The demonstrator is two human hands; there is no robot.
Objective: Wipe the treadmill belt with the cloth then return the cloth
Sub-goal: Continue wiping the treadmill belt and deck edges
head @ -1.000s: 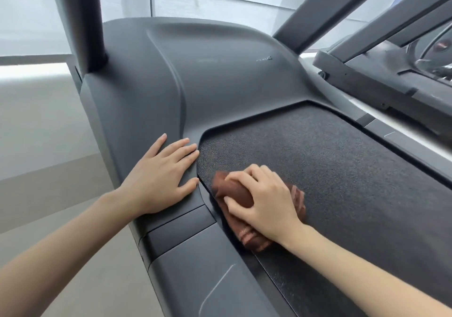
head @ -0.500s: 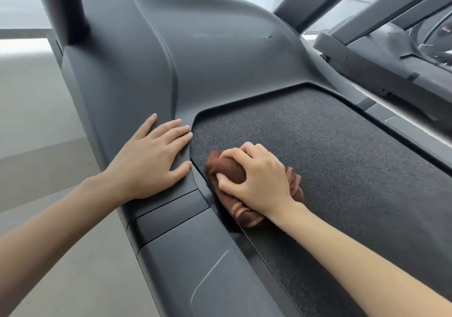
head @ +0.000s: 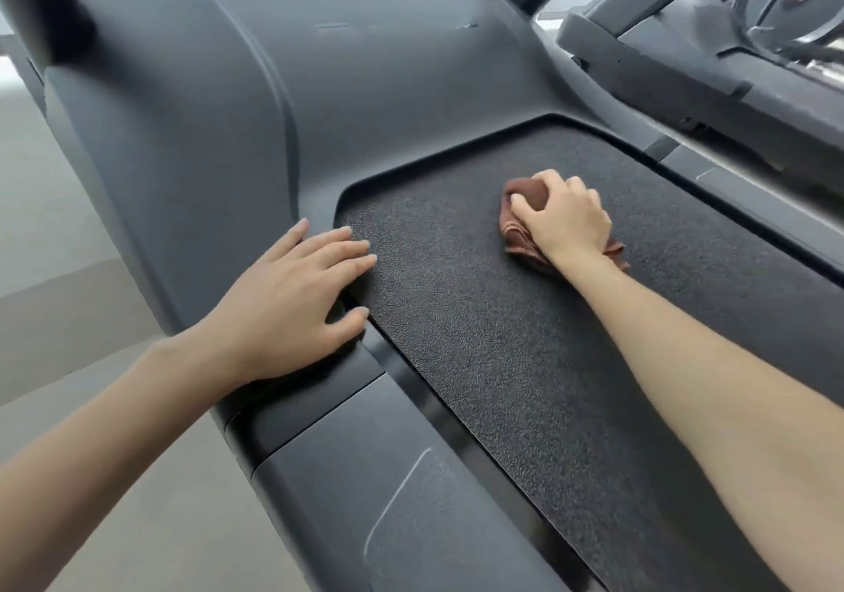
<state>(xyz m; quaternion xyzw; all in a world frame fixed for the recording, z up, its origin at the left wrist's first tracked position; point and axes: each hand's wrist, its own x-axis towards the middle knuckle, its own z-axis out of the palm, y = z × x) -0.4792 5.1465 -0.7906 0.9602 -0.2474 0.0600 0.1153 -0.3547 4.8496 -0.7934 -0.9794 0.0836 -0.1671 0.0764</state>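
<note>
right hand [head: 564, 221] curled over a bunched brown cloth [head: 527, 190], gripping it and pressing it onto the treadmill belt [head: 502, 354]. the cloth sits near the belt's front end, roughly mid-width, with folds sticking out on both sides of the wrist. left hand [head: 292, 299] lies flat, fingers spread, holding nothing, with its palm on the left side rail [head: 329, 413] and its fingertips reaching the belt's front-left corner. grey motor cover [head: 274, 88] just ahead of the belt. second machine [head: 730, 70] at right, pale floor [head: 45, 226] at left.
</note>
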